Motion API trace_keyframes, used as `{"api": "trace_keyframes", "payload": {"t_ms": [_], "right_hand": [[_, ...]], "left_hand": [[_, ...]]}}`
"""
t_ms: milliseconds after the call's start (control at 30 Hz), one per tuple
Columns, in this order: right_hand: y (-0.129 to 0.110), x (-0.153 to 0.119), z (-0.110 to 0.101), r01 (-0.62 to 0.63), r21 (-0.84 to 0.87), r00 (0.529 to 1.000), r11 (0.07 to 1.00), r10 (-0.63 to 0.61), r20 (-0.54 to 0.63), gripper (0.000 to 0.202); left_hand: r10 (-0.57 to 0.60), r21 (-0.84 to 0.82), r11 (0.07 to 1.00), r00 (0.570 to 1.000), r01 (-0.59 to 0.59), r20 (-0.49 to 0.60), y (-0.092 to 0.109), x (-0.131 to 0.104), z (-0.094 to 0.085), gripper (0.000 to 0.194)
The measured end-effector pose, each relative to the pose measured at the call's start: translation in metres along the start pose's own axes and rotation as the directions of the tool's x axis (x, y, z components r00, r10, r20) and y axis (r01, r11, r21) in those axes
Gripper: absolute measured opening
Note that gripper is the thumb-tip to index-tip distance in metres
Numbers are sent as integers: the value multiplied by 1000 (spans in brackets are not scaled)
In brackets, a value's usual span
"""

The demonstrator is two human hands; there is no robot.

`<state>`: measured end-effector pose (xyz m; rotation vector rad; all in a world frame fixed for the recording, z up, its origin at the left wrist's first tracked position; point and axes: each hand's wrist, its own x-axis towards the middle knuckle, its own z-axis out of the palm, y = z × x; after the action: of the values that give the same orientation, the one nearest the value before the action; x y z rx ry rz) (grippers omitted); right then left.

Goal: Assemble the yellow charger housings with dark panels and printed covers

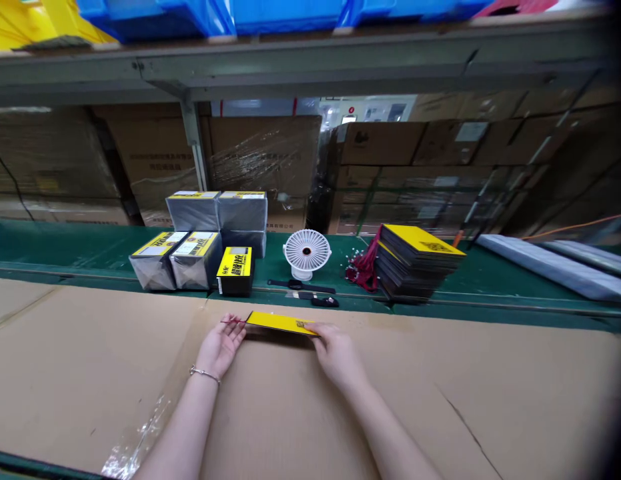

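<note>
A flat yellow card (277, 321) with dark edges and a printed black code is held slightly tilted above the cardboard. My right hand (335, 350) pinches its right end, thumb beneath and fingers on top. At the card's left end a thin red string (234, 321) runs out across the fingers of my left hand (224, 347), which look closed on it. Beyond the card stands a stack of similar yellow-topped cards (415, 263), with a bundle of red strings (363, 267) with small pale ends at its left side.
A small white fan (307, 253) stands on the green bench (290, 270), with a dark watch (295, 285) and a knife-like tool (315, 298) before it. Wrapped yellow-and-grey packs (195, 257) and a small yellow-black box (235, 270) sit left. Blue bins (285, 17) rest on the shelf overhead.
</note>
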<state>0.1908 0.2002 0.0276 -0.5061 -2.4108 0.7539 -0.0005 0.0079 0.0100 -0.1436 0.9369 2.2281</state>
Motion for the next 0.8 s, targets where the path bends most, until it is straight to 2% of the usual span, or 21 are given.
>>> {"api": "trace_keyframes", "payload": {"t_ms": [267, 433, 633, 700, 800], "right_hand": [[1, -4, 9, -70, -237, 995, 969, 85, 50, 46], [4, -3, 9, -127, -332, 990, 935, 140, 15, 46], [21, 3, -9, -190, -364, 981, 912, 160, -112, 50], [29, 5, -18, -158, -349, 984, 924, 119, -132, 51], [41, 6, -31, -108, -326, 985, 939, 57, -160, 55]], "left_hand": [[-75, 98, 993, 987, 61, 143, -7, -5, 6, 21], [-84, 146, 988, 966, 49, 245, -10, -13, 10, 31], [-111, 183, 983, 892, 32, 438, -12, -22, 10, 32], [-140, 196, 979, 886, 57, 442, -14, -22, 9, 28], [-178, 202, 974, 905, 105, 387, -20, -20, 7, 22]]}}
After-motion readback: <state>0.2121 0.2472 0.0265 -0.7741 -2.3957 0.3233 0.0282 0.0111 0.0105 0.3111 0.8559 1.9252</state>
